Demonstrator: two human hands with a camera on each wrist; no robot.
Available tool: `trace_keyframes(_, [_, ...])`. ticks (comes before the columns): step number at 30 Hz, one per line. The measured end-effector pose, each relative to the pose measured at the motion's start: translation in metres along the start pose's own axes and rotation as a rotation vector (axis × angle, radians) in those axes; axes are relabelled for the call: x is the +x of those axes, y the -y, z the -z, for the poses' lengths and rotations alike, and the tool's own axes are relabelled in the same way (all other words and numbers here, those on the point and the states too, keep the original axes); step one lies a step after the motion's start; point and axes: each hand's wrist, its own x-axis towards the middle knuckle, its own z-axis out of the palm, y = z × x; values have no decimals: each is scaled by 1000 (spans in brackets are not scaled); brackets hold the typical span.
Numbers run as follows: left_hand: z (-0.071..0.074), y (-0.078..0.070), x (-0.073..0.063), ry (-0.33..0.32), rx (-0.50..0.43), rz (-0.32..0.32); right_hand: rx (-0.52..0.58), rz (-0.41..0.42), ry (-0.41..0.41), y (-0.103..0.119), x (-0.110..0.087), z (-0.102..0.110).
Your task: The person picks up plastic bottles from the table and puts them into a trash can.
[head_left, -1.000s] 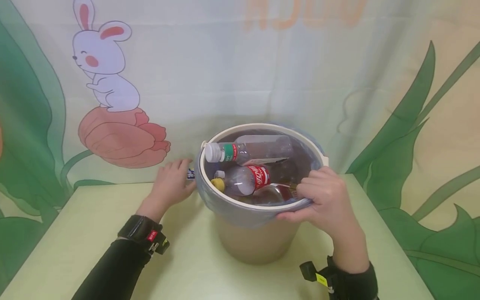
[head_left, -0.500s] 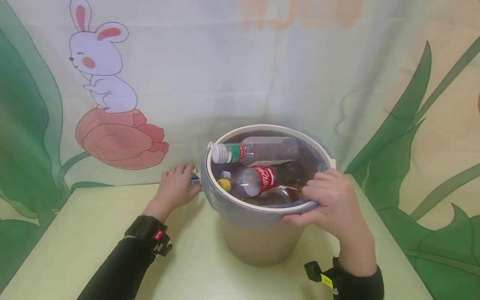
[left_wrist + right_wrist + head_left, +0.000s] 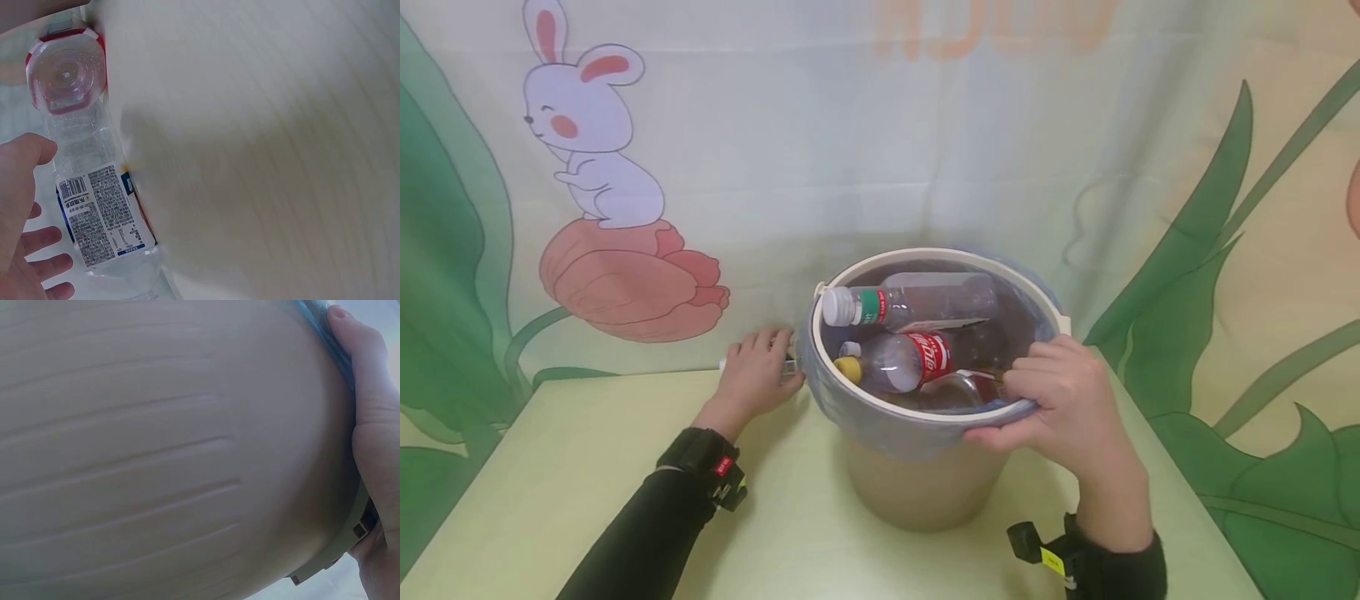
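While right hand (image 3: 1060, 396) grips bin (image 3: 925, 483) rim, left hand (image 3: 756, 375), fingers relaxed, touches bottle (image 3: 94, 206) beside bin.

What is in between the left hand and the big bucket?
A clear plastic bottle lies on its side between the left hand and the bucket, tight against the bucket's wall. The left wrist view shows it best.

matt beige plastic bin (image 3: 925, 483), glossy clear plastic bottle (image 3: 94, 194), smooth table (image 3: 550, 467)
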Motion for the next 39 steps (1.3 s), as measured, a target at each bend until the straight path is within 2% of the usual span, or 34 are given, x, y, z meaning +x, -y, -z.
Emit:
trace_keyframes(9, [-6, 2, -3, 5, 18, 7, 11, -2, -10, 5, 3, -6])
trace_keyframes(17, [-4, -3, -6, 32, 47, 8, 8, -7, -12, 6, 3, -7])
trace_keyframes(23, [-4, -5, -5, 26, 44, 3, 16, -10, -14, 5, 3, -6])
trace_keyframes(33, [-10, -3, -6, 8, -3, 18, 16, -26, -4, 4, -1, -4])
trace_keyframes(39, [-14, -1, -11, 18, -94, 19, 11, -29, -6, 4, -1, -3])
